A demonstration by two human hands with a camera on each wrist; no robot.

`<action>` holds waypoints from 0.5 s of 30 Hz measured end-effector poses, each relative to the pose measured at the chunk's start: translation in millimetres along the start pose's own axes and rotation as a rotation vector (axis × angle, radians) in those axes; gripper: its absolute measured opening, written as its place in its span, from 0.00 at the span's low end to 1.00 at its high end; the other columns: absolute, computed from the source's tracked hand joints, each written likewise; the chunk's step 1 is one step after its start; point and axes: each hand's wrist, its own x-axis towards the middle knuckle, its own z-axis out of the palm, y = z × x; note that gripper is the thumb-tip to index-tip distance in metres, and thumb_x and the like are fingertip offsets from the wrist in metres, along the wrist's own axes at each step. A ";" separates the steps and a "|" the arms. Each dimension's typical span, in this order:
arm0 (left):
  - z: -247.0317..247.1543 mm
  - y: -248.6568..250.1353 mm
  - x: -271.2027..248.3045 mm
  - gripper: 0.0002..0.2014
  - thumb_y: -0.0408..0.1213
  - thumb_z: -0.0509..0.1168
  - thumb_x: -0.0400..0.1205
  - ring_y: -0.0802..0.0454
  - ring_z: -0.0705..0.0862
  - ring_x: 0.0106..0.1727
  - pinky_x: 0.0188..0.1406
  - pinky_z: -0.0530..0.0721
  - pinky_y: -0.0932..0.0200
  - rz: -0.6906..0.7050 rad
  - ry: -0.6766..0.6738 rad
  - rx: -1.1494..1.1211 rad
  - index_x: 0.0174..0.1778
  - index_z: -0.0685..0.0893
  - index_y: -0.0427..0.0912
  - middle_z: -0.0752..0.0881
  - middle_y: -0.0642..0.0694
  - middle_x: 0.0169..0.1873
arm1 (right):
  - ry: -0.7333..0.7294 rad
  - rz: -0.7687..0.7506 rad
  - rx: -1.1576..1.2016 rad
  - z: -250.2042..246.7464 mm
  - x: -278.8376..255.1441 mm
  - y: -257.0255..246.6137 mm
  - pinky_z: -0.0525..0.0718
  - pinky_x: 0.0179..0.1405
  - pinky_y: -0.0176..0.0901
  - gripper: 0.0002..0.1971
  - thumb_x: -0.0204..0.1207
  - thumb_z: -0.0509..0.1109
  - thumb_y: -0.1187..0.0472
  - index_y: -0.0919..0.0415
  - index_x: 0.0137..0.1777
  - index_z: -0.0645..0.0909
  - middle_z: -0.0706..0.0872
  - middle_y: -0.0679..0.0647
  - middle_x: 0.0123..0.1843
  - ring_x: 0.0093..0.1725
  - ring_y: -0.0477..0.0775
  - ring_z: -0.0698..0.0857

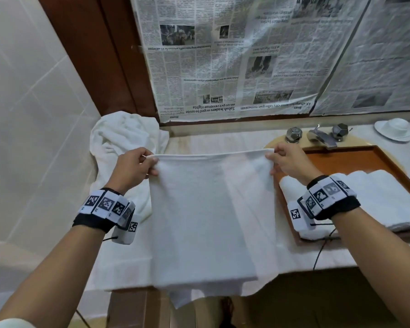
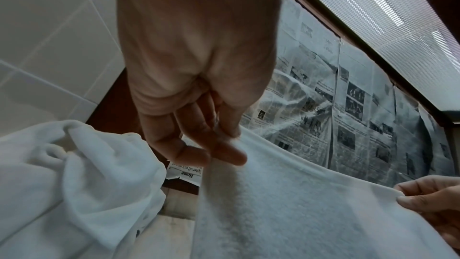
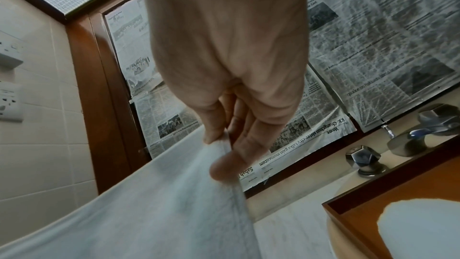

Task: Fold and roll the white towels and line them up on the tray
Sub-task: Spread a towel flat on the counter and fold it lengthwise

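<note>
A white towel (image 1: 208,214) hangs stretched between my two hands above the counter. My left hand (image 1: 137,165) pinches its upper left corner, seen close in the left wrist view as thumb and fingers (image 2: 224,153) closed on the hem of the towel (image 2: 286,204). My right hand (image 1: 284,162) pinches the upper right corner; its fingers (image 3: 226,157) clamp the edge of the towel (image 3: 161,204). The towel's lower end drapes past the counter's front edge. A brown wooden tray (image 1: 355,157) at the right holds rolled white towels (image 1: 384,200).
A heap of unfolded white towels (image 1: 126,138) lies at the back left against the tiled wall. Another white cloth (image 1: 118,268) covers the counter under the hanging towel. A metal tap (image 1: 320,136) and a white dish (image 1: 393,130) stand behind the tray. Newspaper (image 1: 246,55) covers the mirror.
</note>
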 end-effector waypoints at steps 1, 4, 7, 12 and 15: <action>3.8 0.4 11.3 0.04 0.37 0.68 0.85 0.52 0.92 0.36 0.41 0.91 0.49 -0.006 0.005 0.008 0.45 0.85 0.41 0.91 0.44 0.31 | -0.010 0.000 0.004 -0.4 14.5 3.1 0.86 0.47 0.77 0.05 0.83 0.71 0.62 0.64 0.49 0.82 0.88 0.65 0.40 0.37 0.69 0.90; 14.5 2.6 45.1 0.04 0.37 0.68 0.85 0.52 0.92 0.35 0.41 0.91 0.49 -0.009 0.028 0.057 0.45 0.84 0.41 0.91 0.45 0.28 | -0.028 0.018 0.016 -2.0 57.5 11.3 0.87 0.47 0.75 0.06 0.82 0.72 0.60 0.62 0.45 0.81 0.86 0.58 0.39 0.35 0.66 0.90; 25.6 -2.0 80.2 0.05 0.39 0.69 0.84 0.56 0.91 0.34 0.51 0.88 0.46 0.008 0.068 0.099 0.44 0.85 0.44 0.91 0.49 0.27 | -0.009 0.058 0.029 1.1 95.7 14.0 0.90 0.44 0.69 0.08 0.82 0.73 0.61 0.63 0.43 0.80 0.83 0.61 0.43 0.33 0.62 0.89; 51.8 -12.1 137.9 0.04 0.38 0.68 0.84 0.59 0.90 0.31 0.43 0.86 0.59 -0.025 0.094 0.108 0.45 0.84 0.43 0.90 0.48 0.27 | -0.011 0.138 0.031 14.5 156.1 26.9 0.91 0.47 0.65 0.07 0.82 0.72 0.61 0.60 0.44 0.79 0.81 0.58 0.44 0.34 0.61 0.90; 71.3 -22.8 172.8 0.04 0.37 0.66 0.85 0.66 0.84 0.25 0.37 0.83 0.60 -0.043 0.096 0.157 0.46 0.84 0.44 0.90 0.48 0.28 | 0.021 0.191 0.029 25.5 192.0 38.7 0.90 0.51 0.65 0.07 0.82 0.73 0.61 0.59 0.44 0.79 0.82 0.59 0.44 0.34 0.60 0.91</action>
